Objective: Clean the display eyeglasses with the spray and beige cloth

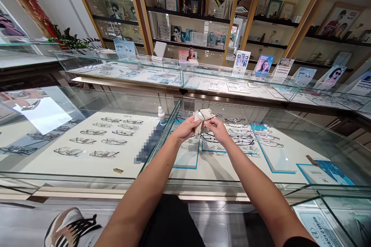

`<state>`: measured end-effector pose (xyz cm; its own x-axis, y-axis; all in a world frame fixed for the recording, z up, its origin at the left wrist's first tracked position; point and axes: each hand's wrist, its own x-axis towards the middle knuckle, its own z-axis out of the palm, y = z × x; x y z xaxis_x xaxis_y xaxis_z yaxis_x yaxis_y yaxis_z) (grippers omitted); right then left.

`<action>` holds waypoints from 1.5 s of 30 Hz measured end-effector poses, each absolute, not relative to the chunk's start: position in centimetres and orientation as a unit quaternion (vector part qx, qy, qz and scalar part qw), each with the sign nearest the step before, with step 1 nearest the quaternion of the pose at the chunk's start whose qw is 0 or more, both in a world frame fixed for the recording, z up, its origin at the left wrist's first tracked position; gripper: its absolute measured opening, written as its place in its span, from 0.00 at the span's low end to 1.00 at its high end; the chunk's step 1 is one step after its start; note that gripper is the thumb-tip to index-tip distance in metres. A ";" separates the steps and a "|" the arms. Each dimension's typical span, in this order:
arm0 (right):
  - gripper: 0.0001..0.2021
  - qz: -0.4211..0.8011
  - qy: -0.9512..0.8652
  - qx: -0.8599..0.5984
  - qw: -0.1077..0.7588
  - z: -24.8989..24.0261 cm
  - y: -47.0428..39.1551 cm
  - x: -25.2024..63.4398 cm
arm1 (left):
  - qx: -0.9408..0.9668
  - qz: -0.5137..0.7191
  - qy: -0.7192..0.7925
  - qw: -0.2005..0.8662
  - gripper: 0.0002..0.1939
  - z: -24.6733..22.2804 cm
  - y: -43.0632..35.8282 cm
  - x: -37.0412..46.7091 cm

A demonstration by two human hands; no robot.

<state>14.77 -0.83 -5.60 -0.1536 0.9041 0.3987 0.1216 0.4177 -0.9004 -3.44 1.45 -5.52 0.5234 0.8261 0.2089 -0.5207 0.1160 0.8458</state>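
Over the glass display counter, my two hands meet at a crumpled beige cloth (203,115). My left hand (187,128) is closed on the cloth's left side, fingers pinched. On the right side, my right hand (218,128) pinches with thumb and fingers at the cloth's edge. A thin dark rim, apparently part of a pair of eyeglasses (199,113), shows against the cloth; the rest of it is covered by cloth and fingers. Below the hands, under the glass, lie rows of eyeglasses (240,137) with thin frames.
A white spray bottle (161,117) stands left of my hands. More eyeglasses (92,132) lie in the left display case, and a white sheet (46,114) rests on its glass. Farther back is a second glass counter (139,70) bearing card stands (241,61), before wall shelves (188,14).
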 end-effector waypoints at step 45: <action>0.18 0.367 -0.700 -0.367 0.491 -4.3 -0.9 14.0 | 0.472 0.523 0.223 0.674 0.25 -4.1 0.7 -3.8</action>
<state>13.97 -0.93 -4.33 -0.2488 0.8743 0.4168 0.1539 0.4605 -0.8742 -3.81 0.71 -4.12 0.3544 0.9150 0.1928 -0.4950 0.0087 0.8689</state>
